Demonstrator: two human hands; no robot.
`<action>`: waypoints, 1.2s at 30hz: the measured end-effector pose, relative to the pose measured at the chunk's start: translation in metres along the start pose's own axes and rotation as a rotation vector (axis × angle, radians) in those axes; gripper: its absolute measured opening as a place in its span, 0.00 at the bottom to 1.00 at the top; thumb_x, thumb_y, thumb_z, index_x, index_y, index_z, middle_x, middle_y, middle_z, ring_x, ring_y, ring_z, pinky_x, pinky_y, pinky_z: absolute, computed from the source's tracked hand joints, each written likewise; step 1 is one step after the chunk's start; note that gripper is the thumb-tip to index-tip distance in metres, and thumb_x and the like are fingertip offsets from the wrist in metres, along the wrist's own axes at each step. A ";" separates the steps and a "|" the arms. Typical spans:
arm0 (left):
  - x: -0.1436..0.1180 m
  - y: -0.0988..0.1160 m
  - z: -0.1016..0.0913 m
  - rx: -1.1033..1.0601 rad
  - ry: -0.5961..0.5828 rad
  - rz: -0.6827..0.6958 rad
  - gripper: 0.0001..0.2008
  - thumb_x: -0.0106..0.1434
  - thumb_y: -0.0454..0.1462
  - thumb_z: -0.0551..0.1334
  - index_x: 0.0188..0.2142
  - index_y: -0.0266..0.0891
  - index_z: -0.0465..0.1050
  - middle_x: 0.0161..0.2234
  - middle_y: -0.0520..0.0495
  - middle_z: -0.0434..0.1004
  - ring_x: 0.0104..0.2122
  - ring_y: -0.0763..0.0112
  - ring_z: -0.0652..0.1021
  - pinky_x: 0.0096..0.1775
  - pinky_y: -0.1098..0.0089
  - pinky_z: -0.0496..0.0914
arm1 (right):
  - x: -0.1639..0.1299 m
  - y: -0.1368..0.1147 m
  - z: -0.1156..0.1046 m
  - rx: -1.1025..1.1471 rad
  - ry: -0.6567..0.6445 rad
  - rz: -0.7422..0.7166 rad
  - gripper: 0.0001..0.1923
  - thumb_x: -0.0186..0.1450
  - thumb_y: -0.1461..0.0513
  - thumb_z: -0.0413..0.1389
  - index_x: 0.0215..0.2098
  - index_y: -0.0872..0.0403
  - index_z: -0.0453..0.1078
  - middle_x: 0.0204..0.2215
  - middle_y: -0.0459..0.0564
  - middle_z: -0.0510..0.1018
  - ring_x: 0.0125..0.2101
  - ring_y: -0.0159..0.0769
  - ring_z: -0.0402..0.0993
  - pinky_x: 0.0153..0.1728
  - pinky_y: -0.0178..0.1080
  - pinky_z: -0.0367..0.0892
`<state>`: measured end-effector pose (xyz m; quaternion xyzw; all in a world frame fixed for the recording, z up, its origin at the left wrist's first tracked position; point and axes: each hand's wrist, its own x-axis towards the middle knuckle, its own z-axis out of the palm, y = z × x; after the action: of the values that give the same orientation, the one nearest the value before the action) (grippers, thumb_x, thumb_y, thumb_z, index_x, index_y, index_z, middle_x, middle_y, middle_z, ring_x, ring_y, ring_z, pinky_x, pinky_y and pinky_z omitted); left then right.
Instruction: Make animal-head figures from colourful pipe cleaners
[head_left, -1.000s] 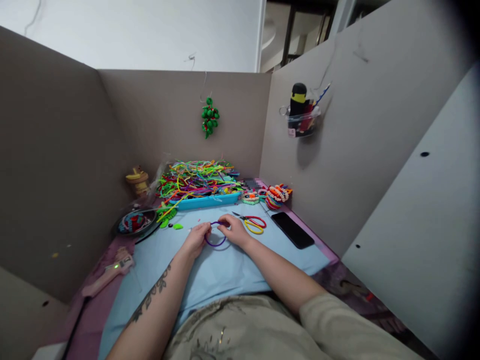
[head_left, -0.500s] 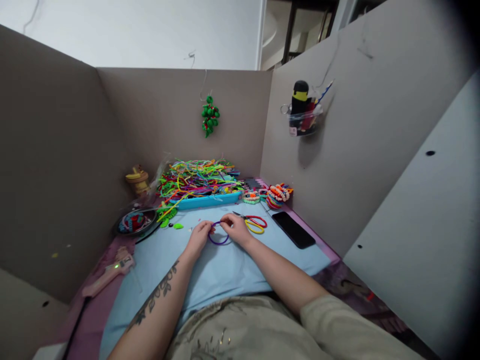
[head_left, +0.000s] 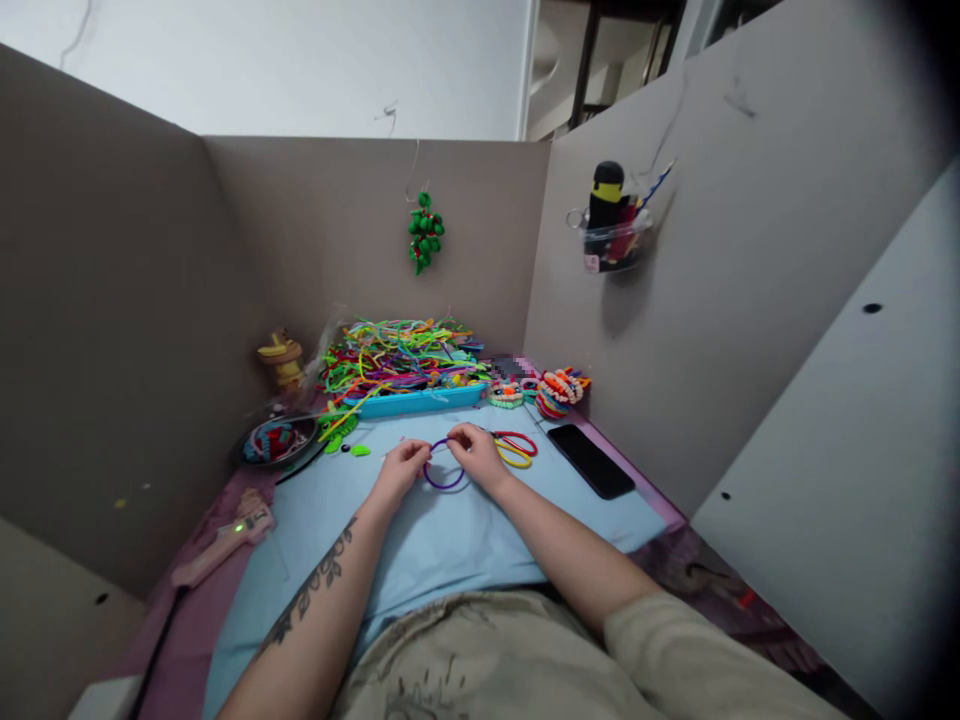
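A purple pipe cleaner point(head_left: 444, 487), bent into a ring, is held between my two hands over the blue cloth point(head_left: 457, 540). The fingertips of my left hand point(head_left: 400, 470) pinch its left upper side. My right hand point(head_left: 478, 460) pinches it at the upper right, a short way from the left fingers. The ring's lower curve hangs toward me. Just beyond my right hand lie scissors point(head_left: 517, 457) with one red and one yellow handle, their blades mostly hidden by that hand.
Behind stands a blue tray point(head_left: 420, 402) heaped with colourful pipe cleaners. A black phone point(head_left: 591, 461) lies at the right. On the left are a dark bowl point(head_left: 309, 450), green pieces point(head_left: 361, 451) and a lit pink glue gun point(head_left: 225, 545). Grey partitions point(head_left: 322, 220) enclose the table.
The fingers of both hands have moved slightly apart along the ring, showing more of its top. The whole view has shifted a little. Both hands keep their pinch.
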<state>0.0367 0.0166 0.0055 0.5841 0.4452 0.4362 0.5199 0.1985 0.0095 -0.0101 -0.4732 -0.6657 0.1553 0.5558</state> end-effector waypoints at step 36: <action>0.003 -0.013 0.002 0.107 -0.066 0.130 0.10 0.49 0.41 0.61 0.28 0.37 0.69 0.23 0.52 0.69 0.24 0.74 0.67 0.27 0.74 0.60 | 0.002 0.015 0.007 0.293 -0.119 0.196 0.12 0.54 0.63 0.54 0.38 0.55 0.69 0.29 0.47 0.73 0.28 0.30 0.68 0.30 0.34 0.65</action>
<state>0.0384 0.0200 -0.0075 0.6527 0.4118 0.4253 0.4729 0.1992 0.0209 -0.0221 -0.4398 -0.6184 0.3317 0.5605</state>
